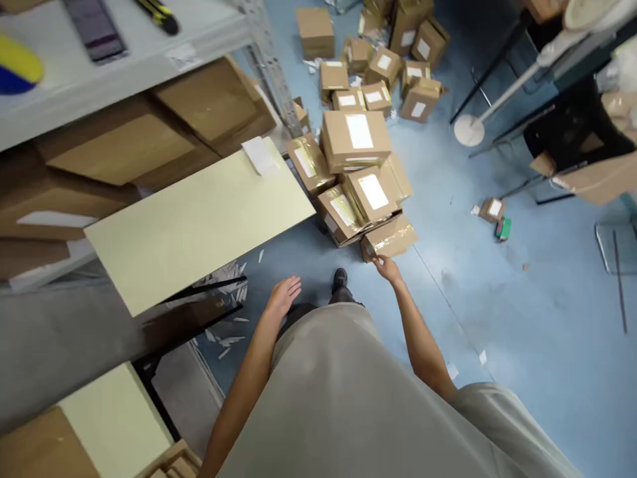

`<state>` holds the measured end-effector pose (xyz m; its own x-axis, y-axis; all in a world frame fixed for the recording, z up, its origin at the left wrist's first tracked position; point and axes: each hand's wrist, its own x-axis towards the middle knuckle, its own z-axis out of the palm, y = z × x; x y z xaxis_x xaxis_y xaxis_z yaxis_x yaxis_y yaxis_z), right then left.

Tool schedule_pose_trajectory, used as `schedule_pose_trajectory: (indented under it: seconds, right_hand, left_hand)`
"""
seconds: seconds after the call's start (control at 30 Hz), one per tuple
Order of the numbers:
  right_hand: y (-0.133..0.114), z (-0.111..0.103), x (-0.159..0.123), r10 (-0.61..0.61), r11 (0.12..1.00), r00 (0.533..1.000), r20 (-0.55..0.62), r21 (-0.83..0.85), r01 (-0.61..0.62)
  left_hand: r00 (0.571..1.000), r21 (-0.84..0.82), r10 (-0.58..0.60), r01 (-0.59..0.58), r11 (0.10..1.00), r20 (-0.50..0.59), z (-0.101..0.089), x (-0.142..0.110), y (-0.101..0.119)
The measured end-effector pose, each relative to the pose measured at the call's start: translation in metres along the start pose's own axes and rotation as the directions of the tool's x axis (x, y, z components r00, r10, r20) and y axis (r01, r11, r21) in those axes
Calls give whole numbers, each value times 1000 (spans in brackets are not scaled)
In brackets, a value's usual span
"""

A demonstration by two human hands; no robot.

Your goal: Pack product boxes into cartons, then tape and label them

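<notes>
My left hand (284, 294) hangs beside my body with its fingers stretched out and nothing in it. It is nearest to the pale yellow tabletop (199, 229), apart from its edge. My right hand (387, 269) is at the near edge of a taped cardboard box (393, 238) low in a pile. Its fingers are curled together; whether they grip the box or something small there, I cannot make out. Above that box lie more labelled boxes, among them an open-flapped one (343, 209) and a large one (355, 139) on top. A white paper (259, 156) lies on the tabletop's far end.
A metal shelf (199, 40) at left holds a phone (94, 30), with large cartons (124, 149) beneath. Several small boxes (383, 63) lie farther off on the blue floor (497, 312). Paper strips (229, 338) litter the floor under the table. A black chair (572, 126) stands at right.
</notes>
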<state>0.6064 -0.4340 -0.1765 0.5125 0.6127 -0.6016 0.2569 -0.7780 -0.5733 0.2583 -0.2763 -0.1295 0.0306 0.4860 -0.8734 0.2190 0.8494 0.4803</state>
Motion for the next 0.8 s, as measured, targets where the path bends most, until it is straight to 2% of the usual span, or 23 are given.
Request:
schedule_pose_trajectory:
  seconds: [0.13, 0.2, 0.27, 0.33, 0.43, 0.53, 0.6, 0.7, 0.8]
  right_hand:
    - [-78, 55, -11, -144, 978, 975, 168, -129, 167]
    - [-123, 88, -21, -242, 937, 937, 254, -189, 293]
    - [-168, 123, -36, -338, 870, 874, 349, -237, 431]
    - [-210, 161, -56, -421, 784, 787, 452, -255, 566]
    - [-264, 226, -89, -502, 638, 621, 602, -227, 736]
    - [-304, 301, -125, -494, 507, 454, 742, -178, 843]
    - [-323, 357, -153, -434, 464, 359, 826, -137, 876]
    - [-335, 434, -204, -293, 472, 234, 927, -72, 879]
    - [-337, 493, -257, -102, 518, 94, 990, -28, 855]
  left_hand:
    - [997, -221, 67, -71, 973, -25, -45, -15, -13]
    - [988, -325, 149, -151, 934, -32, -71, -22, -16]
    - [970, -434, 235, -238, 869, -61, -104, -31, -20]
    - [951, -545, 282, -303, 782, -124, -143, -40, -29]
    - [923, -679, 279, -384, 626, -265, -204, -54, -54]
    - [883, -767, 203, -469, 438, -424, -263, -70, -94]
    - [854, -800, 101, -514, 310, -510, -296, -80, -126]
    - [806, -807, -87, -570, 152, -586, -329, -98, -178]
    - [755, -775, -201, -632, 35, -625, -340, -119, -221]
